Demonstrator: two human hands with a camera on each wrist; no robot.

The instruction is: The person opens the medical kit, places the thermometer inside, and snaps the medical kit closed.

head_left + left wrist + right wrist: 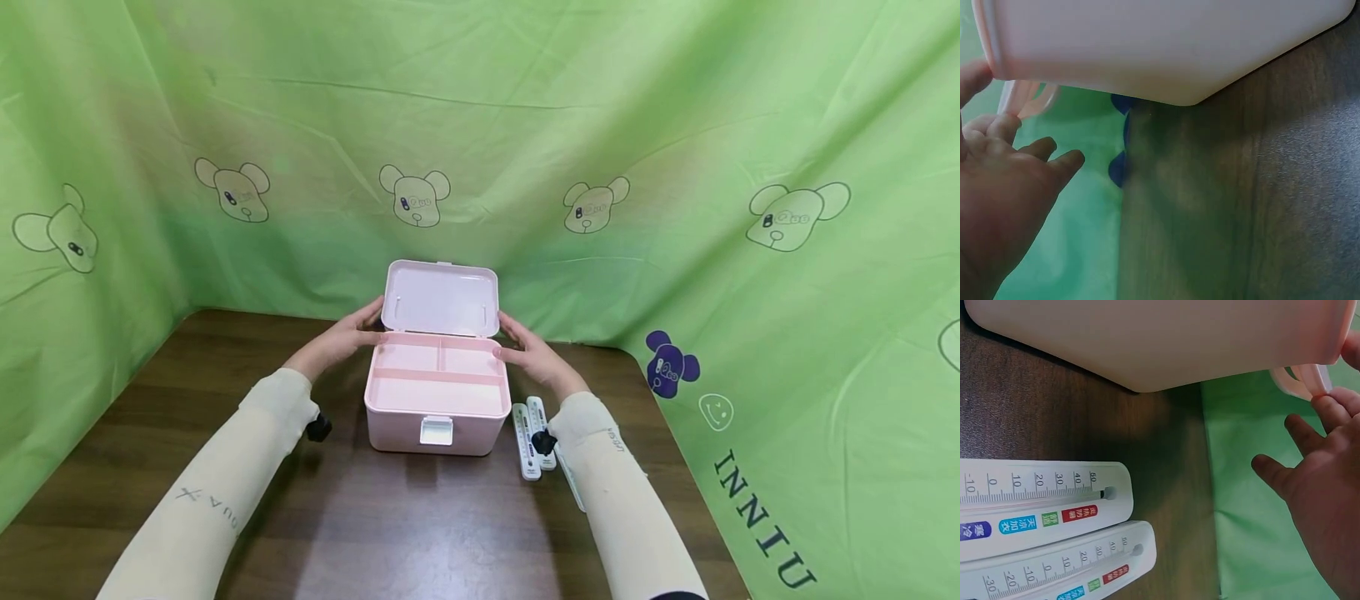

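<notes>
A pale pink storage box point(435, 434) stands on the table with its lid point(441, 298) raised at the back. Inside it sits a pink divided tray point(438, 396), with two small compartments behind a wider one. A white latch point(437, 431) is at the front. My left hand point(341, 340) is at the box's left back corner, thumb at the rim and fingertips touching the lid's side. On the opposite side, my right hand point(536, 354) mirrors it, thumb at the rim and fingers along the lid edge. In both wrist views the ring and little fingers extend freely.
White thermometers point(1041, 509) with printed scales lie side by side on the table right of the box, partly under my right forearm. A green cloth point(510, 167) with printed bear heads hangs behind and at the sides of the brown wooden table point(420, 533).
</notes>
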